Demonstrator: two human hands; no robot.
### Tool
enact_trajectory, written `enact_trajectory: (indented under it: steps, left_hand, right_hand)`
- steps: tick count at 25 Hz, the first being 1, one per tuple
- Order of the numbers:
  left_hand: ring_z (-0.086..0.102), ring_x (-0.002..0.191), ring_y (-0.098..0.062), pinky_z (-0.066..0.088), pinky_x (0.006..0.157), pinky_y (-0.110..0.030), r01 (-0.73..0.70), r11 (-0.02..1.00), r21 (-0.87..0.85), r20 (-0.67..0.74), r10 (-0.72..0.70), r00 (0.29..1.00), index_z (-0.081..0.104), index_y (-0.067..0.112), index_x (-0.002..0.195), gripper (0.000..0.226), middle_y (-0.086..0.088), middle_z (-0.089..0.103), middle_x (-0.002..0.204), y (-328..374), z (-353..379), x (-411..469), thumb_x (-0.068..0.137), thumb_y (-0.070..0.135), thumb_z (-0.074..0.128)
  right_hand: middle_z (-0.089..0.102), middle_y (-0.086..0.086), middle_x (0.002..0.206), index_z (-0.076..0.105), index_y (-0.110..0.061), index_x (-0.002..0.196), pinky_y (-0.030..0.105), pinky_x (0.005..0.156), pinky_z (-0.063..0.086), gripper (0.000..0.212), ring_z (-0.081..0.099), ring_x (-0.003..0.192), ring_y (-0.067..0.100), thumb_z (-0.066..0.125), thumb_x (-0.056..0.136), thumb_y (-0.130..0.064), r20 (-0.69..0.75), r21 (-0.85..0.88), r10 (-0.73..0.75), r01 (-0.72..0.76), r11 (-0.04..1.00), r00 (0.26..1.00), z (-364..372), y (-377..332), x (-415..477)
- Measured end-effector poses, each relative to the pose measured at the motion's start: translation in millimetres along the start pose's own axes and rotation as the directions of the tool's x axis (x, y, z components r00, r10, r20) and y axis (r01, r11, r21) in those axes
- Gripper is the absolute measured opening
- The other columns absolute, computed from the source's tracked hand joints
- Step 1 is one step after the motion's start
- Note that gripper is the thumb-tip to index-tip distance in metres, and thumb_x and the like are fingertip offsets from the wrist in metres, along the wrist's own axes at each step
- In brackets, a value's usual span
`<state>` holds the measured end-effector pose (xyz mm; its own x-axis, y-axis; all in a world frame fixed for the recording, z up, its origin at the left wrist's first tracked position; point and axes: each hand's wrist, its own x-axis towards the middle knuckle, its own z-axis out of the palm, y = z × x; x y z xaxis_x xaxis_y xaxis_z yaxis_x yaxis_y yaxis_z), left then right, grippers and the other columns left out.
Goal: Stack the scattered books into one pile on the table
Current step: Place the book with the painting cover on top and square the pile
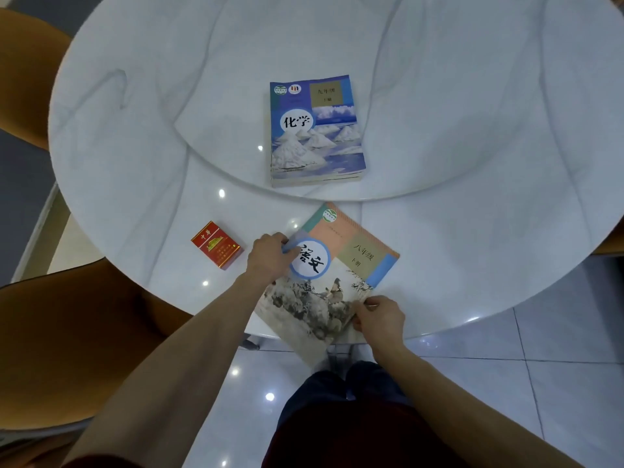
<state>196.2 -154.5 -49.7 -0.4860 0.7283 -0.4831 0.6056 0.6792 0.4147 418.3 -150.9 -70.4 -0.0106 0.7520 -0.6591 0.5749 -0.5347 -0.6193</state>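
Your left hand point(268, 256) and right hand point(380, 317) each have a grip clamped on the book point(332, 278), which overhangs the tabletop point(456, 231) edge; the pile point(315, 130) lies beyond them.

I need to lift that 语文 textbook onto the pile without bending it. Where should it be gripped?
Grip the 语文 textbook by its two opposite side edges, from left and right, where the left hand and right hand already pinch it. Its near corner overhangs the table edge, exposing the underside.
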Motion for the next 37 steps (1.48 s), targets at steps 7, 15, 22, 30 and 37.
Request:
enact_trajectory:
  steps: [7,15,22,30,37]
  left_hand:
    - [0.056,0.109,-0.028,0.043,0.087,-0.033,-0.085,0.95,-0.301,0.215,0.155,0.964,0.04,0.015,0.139,0.041,-0.013,0.056,0.132,-13.4,-11.8,-21.0,0.098,0.023,0.046]
    - [0.064,0.098,-0.01,0.052,0.081,-0.024,-0.071,0.745,-0.663,0.074,0.159,0.984,0.044,0.03,0.134,0.037,-0.003,0.066,0.113,-13.5,-12.3,-69.1,0.098,0.019,0.048]
    - [0.061,0.107,-0.026,0.051,0.086,-0.039,0.009,0.579,-0.815,-0.021,-0.045,0.999,0.051,0.021,0.121,0.024,-0.01,0.067,0.114,12.2,-12.0,-83.4,0.097,0.022,0.05]
    - [0.053,0.102,-0.02,0.043,0.069,-0.027,-0.054,0.542,-0.839,-0.157,-0.146,0.977,0.047,0.021,0.113,0.014,-0.007,0.06,0.111,68.5,-37.5,-79.4,0.099,0.023,0.046]
    - [0.052,0.097,-0.02,0.044,0.067,-0.027,-0.062,0.532,-0.845,-0.209,-0.221,0.953,0.05,0.015,0.119,0.023,-0.003,0.057,0.108,89.6,-72.5,-49.9,0.099,0.023,0.045]
  right_hand:
    - [0.071,0.02,0.098,0.063,0.001,0.1,0.044,0.085,0.055,0.02,0.066,0.091,0.035,0.064,0.085,-0.012,-0.092,0.023,0.007,-0.004,1.0,0.996,0.9,-3.6,-10.9]
    - [0.067,0.01,0.098,0.061,-0.013,0.114,0.031,0.079,0.048,0.023,0.061,0.089,0.024,0.057,0.091,-0.015,-0.028,0.139,-0.12,0.123,0.983,0.992,-12.4,0.2,-32.5]
    - [0.071,0.006,0.088,0.063,-0.009,0.11,0.036,0.076,0.052,0.021,0.066,0.079,0.02,0.06,0.09,-0.012,0.067,0.445,-0.244,0.19,0.875,0.968,-62.2,-38.5,-22.2]
    - [0.073,0.006,0.085,0.067,-0.007,0.102,0.026,0.064,0.058,0.014,0.069,0.066,0.012,0.06,0.09,-0.009,0.137,0.476,-0.364,0.261,0.84,0.921,-105.4,-100.2,4.5]
    - [0.071,0.006,0.08,0.067,-0.006,0.099,0.021,0.058,0.055,0.012,0.066,0.062,0.012,0.059,0.091,-0.009,0.181,0.475,-0.429,0.304,0.826,0.885,-107.2,-160.3,30.2]
